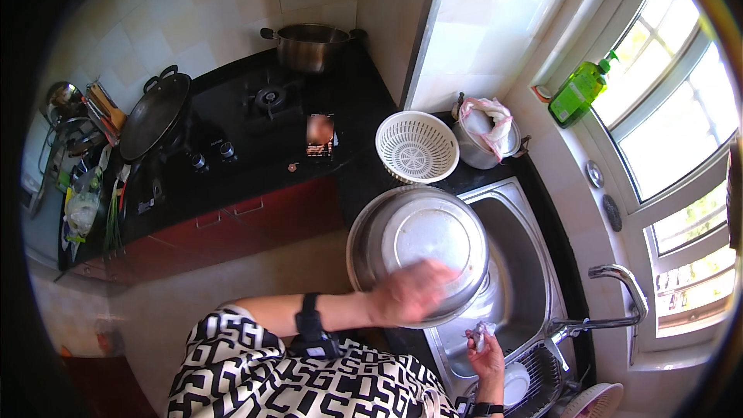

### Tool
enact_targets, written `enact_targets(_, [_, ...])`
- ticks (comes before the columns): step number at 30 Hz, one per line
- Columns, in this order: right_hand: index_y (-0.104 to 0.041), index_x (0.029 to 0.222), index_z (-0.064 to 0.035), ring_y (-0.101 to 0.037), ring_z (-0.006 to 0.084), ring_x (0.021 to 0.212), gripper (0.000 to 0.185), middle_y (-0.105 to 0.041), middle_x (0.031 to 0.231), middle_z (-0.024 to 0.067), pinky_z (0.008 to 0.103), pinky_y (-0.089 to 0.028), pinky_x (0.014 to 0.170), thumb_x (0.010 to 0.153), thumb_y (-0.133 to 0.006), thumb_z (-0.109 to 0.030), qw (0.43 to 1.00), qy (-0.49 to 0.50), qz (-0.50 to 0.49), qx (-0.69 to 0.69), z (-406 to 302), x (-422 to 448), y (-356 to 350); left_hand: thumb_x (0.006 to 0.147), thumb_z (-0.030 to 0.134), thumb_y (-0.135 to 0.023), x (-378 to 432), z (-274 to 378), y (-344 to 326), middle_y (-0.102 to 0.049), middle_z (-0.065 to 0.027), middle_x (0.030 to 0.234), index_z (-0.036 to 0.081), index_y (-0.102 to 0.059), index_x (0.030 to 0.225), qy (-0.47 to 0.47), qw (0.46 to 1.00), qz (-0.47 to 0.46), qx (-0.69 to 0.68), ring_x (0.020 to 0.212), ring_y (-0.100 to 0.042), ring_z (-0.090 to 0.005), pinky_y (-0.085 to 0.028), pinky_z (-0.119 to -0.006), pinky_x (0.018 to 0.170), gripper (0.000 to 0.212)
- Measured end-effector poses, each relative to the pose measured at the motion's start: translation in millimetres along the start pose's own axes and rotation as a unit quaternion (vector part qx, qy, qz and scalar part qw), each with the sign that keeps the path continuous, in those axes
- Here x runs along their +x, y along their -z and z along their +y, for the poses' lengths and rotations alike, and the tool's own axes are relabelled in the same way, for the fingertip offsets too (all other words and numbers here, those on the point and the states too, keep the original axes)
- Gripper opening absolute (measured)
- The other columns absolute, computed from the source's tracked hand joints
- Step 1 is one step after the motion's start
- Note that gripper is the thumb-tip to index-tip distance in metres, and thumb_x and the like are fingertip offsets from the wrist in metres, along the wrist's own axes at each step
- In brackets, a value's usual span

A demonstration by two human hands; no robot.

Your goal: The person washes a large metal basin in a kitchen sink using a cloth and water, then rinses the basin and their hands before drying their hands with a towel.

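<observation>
A large stainless steel basin [432, 235] lies bottom side up across the counter edge and the near side of the sink [511, 244]. My left hand [411, 295] is blurred and in front of the basin's underside; its fingers are not clear, and whether it touches the metal I cannot tell. Over the sink's near edge, my right hand [487, 355] pinches a small crumpled greyish-white wad [482, 334], perhaps cloth or plastic. A chrome faucet [621, 290] arches beyond the sink on the right. Both wrists wear black straps.
Behind the basin stand a white plastic colander [417, 148] and a lidded pot [487, 136] with a cloth on it. A smartphone [321, 136] lies on the black cooktop [249, 128]. A wok [157, 116] and a steel pot [313, 49] sit there too. Beside the faucet, a dish rack [537, 380] holds a white bowl [515, 384].
</observation>
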State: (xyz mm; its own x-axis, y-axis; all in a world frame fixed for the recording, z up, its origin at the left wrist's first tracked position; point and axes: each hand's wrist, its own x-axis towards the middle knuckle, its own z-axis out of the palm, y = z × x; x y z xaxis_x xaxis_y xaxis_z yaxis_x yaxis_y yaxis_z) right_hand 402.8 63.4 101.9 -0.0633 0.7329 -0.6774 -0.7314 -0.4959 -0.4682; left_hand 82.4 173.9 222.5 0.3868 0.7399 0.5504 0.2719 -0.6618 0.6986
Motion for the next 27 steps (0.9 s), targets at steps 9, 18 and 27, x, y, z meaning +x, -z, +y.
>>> enact_targets(9, [-0.052,0.109,-0.012,-0.058,0.0158,0.077,0.043,-0.058,0.087,0.0011,0.0313,-0.047,0.061,0.07,-0.069,-0.007,0.987,0.047,-0.14,-0.059,-19,-75,-34,0.084,0.026,-0.051,-8,35,-168,-0.032,-0.0103,0.144,0.017,-0.021,0.145,-0.226,0.926,-0.294,0.069,0.132,-0.033,-0.0286,-0.034,-0.051,0.102,0.068])
enact_targets(18, [-0.054,0.084,-0.0125,-0.048,0.0139,0.057,0.021,-0.05,0.07,0.0002,0.0262,-0.037,0.046,0.069,-0.064,-0.001,0.963,-0.028,-0.054,-0.262,-29,-74,-22,0.082,0.03,-0.055,24,42,-182,-0.045,-0.0125,0.129,0.021,-0.03,0.139,-0.379,0.891,-0.251,0.0,0.12,-0.045,-0.0299,-0.037,-0.052,0.096,0.063])
enact_targets(27, [-0.048,0.077,-0.0137,-0.032,0.0075,0.038,0.027,-0.036,0.056,-0.0049,0.0235,-0.021,0.033,0.066,-0.065,0.003,0.894,0.064,0.069,-0.438,-45,-52,-55,0.077,0.018,-0.054,38,19,-230,-0.057,-0.0047,0.068,0.007,-0.053,0.088,-0.318,0.893,-0.266,0.172,0.063,-0.061,-0.0242,-0.043,-0.035,0.063,0.015])
